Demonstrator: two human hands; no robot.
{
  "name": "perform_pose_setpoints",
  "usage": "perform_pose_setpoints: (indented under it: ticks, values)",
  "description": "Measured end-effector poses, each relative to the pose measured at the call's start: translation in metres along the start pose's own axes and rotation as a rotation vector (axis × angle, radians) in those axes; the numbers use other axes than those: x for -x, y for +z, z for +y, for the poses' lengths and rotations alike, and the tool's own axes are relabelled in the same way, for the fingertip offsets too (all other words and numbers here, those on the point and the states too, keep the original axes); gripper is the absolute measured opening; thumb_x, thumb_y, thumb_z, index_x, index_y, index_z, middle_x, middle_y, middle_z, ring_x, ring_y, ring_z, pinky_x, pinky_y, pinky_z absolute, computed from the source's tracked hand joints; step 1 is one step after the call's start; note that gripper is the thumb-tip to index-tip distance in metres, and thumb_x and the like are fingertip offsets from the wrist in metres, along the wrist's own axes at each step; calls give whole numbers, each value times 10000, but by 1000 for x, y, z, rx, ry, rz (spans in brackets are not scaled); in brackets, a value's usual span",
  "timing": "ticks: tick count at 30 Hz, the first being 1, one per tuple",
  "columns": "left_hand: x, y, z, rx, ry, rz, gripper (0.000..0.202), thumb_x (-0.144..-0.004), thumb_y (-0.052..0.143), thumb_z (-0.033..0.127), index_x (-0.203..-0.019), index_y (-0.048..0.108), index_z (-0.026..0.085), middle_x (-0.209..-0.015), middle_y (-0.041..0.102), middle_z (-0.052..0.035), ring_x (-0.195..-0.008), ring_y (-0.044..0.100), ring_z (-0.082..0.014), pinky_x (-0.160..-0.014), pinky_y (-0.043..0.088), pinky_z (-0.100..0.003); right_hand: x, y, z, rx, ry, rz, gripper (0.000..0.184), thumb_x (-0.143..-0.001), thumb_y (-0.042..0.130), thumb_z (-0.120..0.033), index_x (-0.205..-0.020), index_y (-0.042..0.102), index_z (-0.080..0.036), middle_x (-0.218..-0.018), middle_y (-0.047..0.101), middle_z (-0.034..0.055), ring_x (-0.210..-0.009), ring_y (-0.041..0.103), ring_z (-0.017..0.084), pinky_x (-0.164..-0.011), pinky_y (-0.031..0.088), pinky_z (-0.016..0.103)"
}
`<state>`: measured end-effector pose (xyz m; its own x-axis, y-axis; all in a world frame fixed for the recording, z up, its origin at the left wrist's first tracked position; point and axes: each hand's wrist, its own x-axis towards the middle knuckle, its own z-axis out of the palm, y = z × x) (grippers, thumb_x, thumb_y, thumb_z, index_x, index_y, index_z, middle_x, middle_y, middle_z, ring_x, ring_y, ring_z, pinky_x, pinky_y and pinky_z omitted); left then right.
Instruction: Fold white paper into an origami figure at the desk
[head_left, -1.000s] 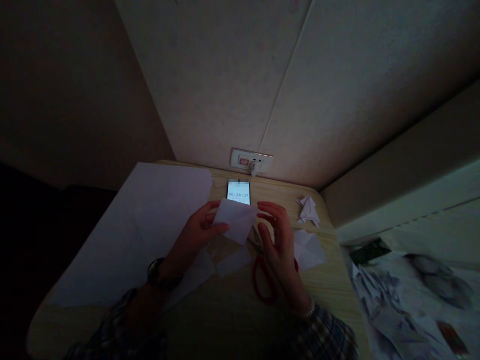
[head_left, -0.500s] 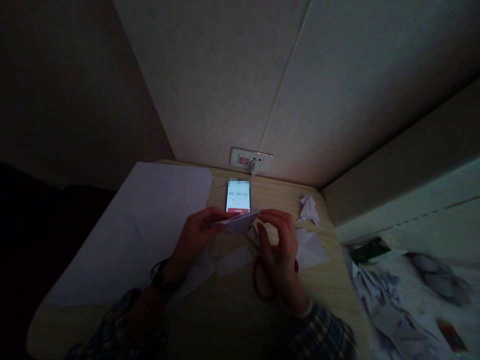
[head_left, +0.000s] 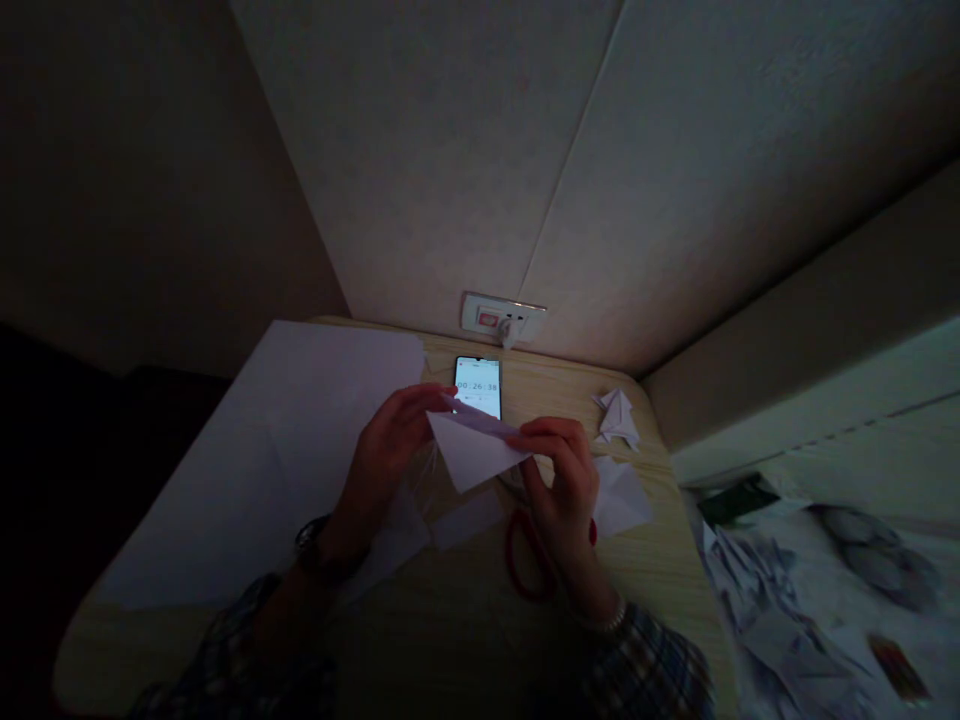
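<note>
Between my hands, raised over the table, is a folded sheet of white paper (head_left: pixel 476 450) with a pointed lower edge. My left hand (head_left: pixel 394 430) has its fingers closed at the paper's upper left corner. The right corner is pinched by my right hand (head_left: pixel 561 475), thumb below and fingers on top. Beneath my right hand lie scissors with red handles (head_left: pixel 511 555), their blades partly hidden. A phone (head_left: pixel 478 385) showing a running timer lies behind the folded paper, which covers its lower end.
Large white sheets (head_left: pixel 292 430) cover the table's left side. Paper scraps (head_left: pixel 469 520) lie under my hands. At right are a folded paper figure (head_left: pixel 617 417) and a creased paper square (head_left: pixel 621 497). A wall socket (head_left: pixel 502 318) is behind; more folded papers (head_left: pixel 757 590) lie right of the table.
The folded paper has turned from nearly edge-on so that its broad face shows. My left hand has moved up a little with its corner; my right hand stays nearly in place.
</note>
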<state>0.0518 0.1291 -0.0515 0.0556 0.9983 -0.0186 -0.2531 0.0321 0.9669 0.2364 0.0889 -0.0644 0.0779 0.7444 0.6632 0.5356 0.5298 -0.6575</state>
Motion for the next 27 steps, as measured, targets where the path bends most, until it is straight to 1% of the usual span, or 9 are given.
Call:
perform_pose_setpoints:
  ticks: [3, 5, 10, 12, 16, 18, 21, 24, 27]
  values:
    - [-3, -1, -3, 214, -200, -41, 447, -829, 695, 491, -1154, 635, 191, -1179, 749, -125, -1080, 702, -299, -883, 554, -401, 1, 0, -2, 33, -33, 15, 269, -906, 566, -86, -969, 697, -312, -987, 622, 25, -909, 623, 196, -766, 534, 342]
    - [-4, -2, -6, 303, -276, -97, 499, -823, 697, 527, -1176, 626, 182, -1172, 754, -136, -1077, 707, -309, -886, 554, -408, 2, 0, -5, 40, -45, 8, 295, -916, 542, -70, -980, 699, -312, -999, 618, 27, -908, 627, 184, -750, 536, 322]
    - [-4, -5, -10, 360, -237, -142, 563, -695, 856, 297, -1197, 622, 197, -1324, 686, -129, -1120, 691, -295, -883, 564, -348, 6, 0, -8, 85, -76, -39, 324, -930, 522, -65, -1030, 690, -324, -1018, 619, 34, -887, 646, 175, -716, 556, 306]
    - [-3, -5, -9, 374, -241, -143, 552, -723, 836, 298, -1221, 619, 198, -1351, 667, -124, -1114, 692, -280, -884, 567, -339, 7, -1, -8, 97, -91, -74, 338, -934, 520, -61, -1068, 674, -332, -1034, 618, 34, -901, 650, 174, -731, 564, 307]
    - [-3, -6, -7, 385, -251, -170, 535, -732, 834, 360, -1198, 649, 175, -1271, 708, -118, -1049, 707, -245, -875, 559, -296, 6, -1, -7, 82, -123, -124, 409, -918, 501, -24, -1149, 627, -339, -1036, 618, 32, -918, 642, 174, -757, 564, 302]
    - [-3, -8, -9, 380, -247, -178, 529, -727, 841, 378, -1186, 669, 181, -1225, 729, -108, -1006, 714, -227, -856, 555, -273, 5, 0, -7, 68, -127, -149, 489, -891, 496, 3, -1226, 580, -343, -1043, 609, 32, -919, 634, 175, -762, 565, 297]
    - [-3, -10, -14, 365, -249, -171, 501, -721, 850, 370, -1169, 698, 205, -1154, 756, -83, -953, 717, -213, -816, 553, -263, 5, 1, -5, 53, -91, -254, 629, -844, 480, 26, -1355, 500, -339, -1101, 594, 39, -963, 622, 181, -802, 570, 302]
    - [-3, -10, -14, 348, -238, -171, 542, -657, 892, 371, -1140, 718, 197, -1049, 780, -69, -875, 716, -205, -753, 550, -250, 8, 1, -3, 69, -52, -339, 673, -821, 469, 34, -1377, 520, -341, -1123, 576, 40, -985, 606, 188, -820, 572, 310]
    - [-3, -9, -11, 327, -225, -196, 545, -658, 889, 395, -1141, 724, 204, -1001, 785, -61, -820, 715, -202, -700, 541, -242, 9, 3, -2, 66, -52, -342, 672, -826, 445, 48, -1349, 565, -356, -1112, 561, 41, -992, 602, 186, -823, 572, 309]
